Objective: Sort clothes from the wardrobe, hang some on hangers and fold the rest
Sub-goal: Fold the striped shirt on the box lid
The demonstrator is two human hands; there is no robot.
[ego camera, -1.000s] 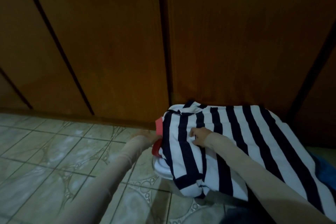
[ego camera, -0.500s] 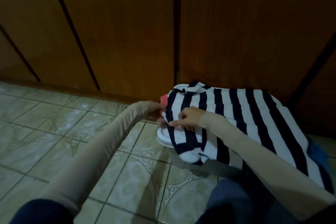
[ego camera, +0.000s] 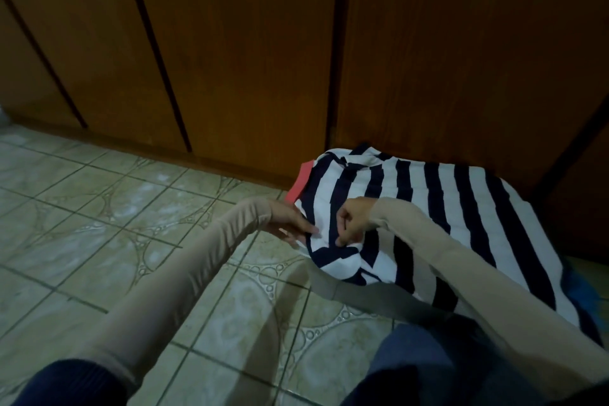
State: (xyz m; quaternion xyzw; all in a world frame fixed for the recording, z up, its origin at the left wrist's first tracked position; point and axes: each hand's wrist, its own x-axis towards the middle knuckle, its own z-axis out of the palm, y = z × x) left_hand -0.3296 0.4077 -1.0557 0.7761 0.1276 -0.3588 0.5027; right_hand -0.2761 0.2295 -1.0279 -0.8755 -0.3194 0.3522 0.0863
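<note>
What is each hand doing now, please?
Left hand: open, fingers straight, touching the striped shirt edge.
Right hand: closed, pinching the striped shirt.

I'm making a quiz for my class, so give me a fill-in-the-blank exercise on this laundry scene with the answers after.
1. The shirt has dark and ____ stripes.
2. The right hand grips the ____.
3. The floor is covered in ____.
4. The cloth peeking out by the shirt's collar is ____.
Answers: white; shirt; tiles; red
</note>
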